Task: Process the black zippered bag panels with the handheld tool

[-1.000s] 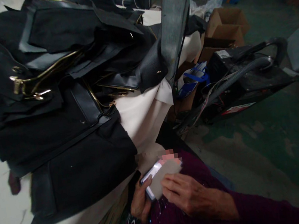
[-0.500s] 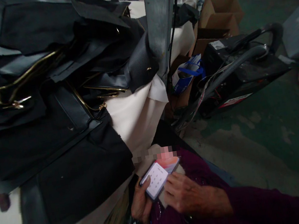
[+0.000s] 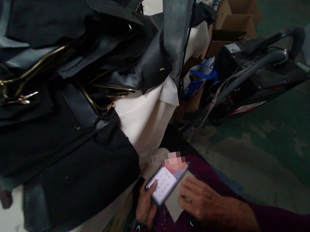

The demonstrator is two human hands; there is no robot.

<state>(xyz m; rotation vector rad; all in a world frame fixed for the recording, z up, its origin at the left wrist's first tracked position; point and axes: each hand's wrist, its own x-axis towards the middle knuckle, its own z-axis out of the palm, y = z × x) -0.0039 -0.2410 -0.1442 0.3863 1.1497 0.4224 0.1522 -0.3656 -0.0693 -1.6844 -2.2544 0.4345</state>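
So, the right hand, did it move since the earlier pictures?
Yes, the right hand moved to the right, judged against the metal post.

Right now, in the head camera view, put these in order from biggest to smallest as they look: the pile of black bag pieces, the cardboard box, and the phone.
1. Pile of black bag pieces
2. Cardboard box
3. Phone

The phone looks smallest, though it is much nearer the camera than the box, so this order holds only for how they look in this view.

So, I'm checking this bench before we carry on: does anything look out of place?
The cream table cover looks oddest: it rucks into folds beside the metal post instead of lying flat. The black bag pieces are also heaped loosely, reaching the table's edge.
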